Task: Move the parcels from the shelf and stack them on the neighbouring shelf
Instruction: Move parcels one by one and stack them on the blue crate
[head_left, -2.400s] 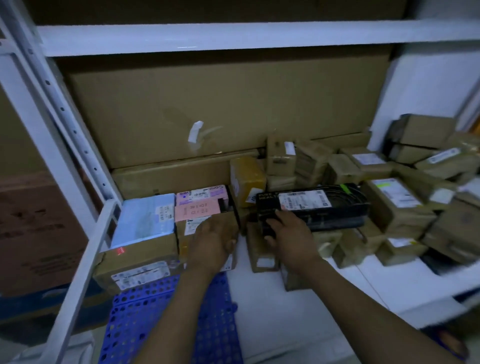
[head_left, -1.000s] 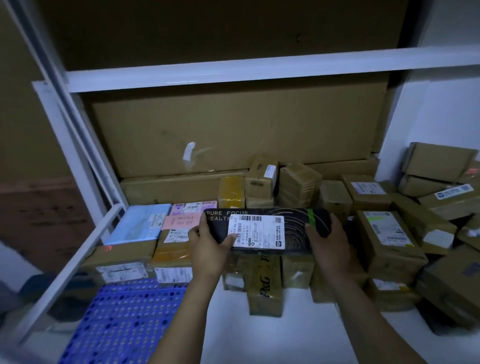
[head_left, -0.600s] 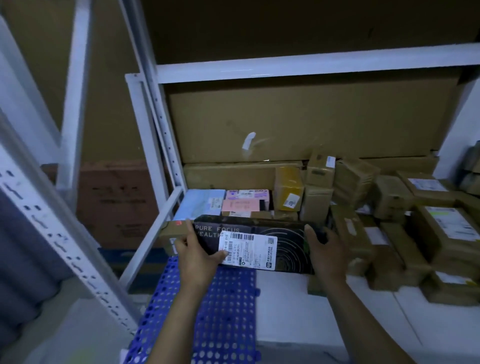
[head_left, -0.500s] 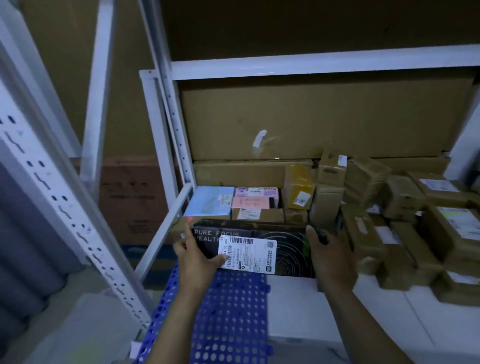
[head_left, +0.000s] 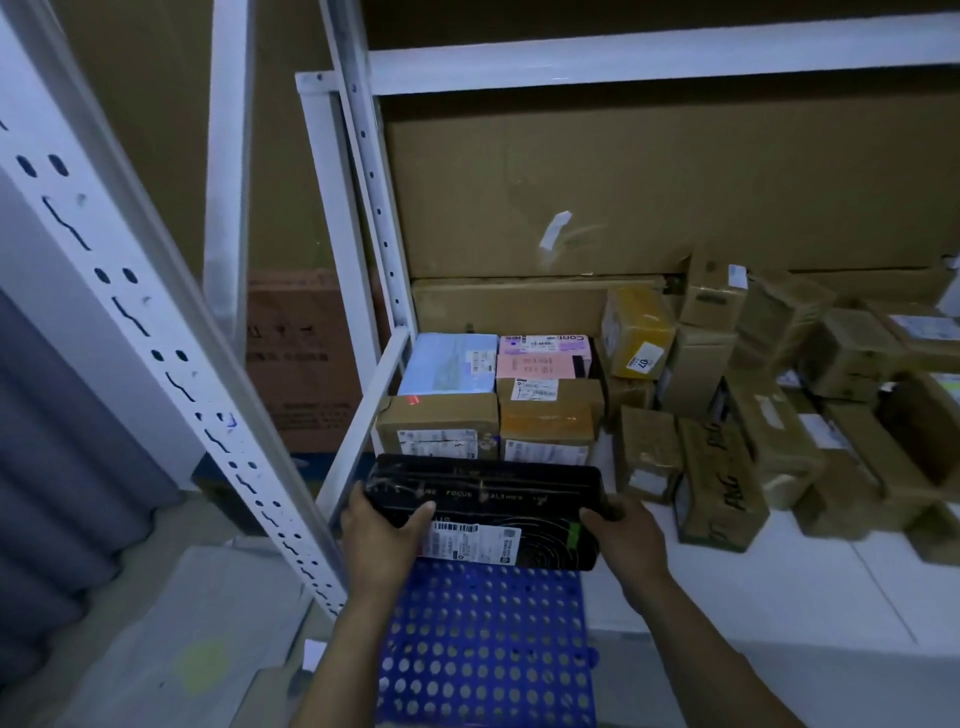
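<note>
Both hands grasp the black parcel (head_left: 483, 493) by its short ends. The left hand (head_left: 382, 538) curls round one end with its thumb across the top, and the right hand (head_left: 623, 535) clasps the other. The parcel lies level between them, label up, over the far edge of the blue perforated mat (head_left: 488, 649); whether it touches the mat cannot be told. Just beyond the grip stands a tidy stack: a brown carton (head_left: 436, 423), an orange-taped carton (head_left: 545, 423), and behind them a light blue parcel (head_left: 449, 364) and a pink parcel (head_left: 543, 361). Right of the right hand, loose cartons (head_left: 722, 493) crowd the white shelf board (head_left: 779, 592). Left of the left hand rises a white slotted upright (head_left: 156, 338).
</note>
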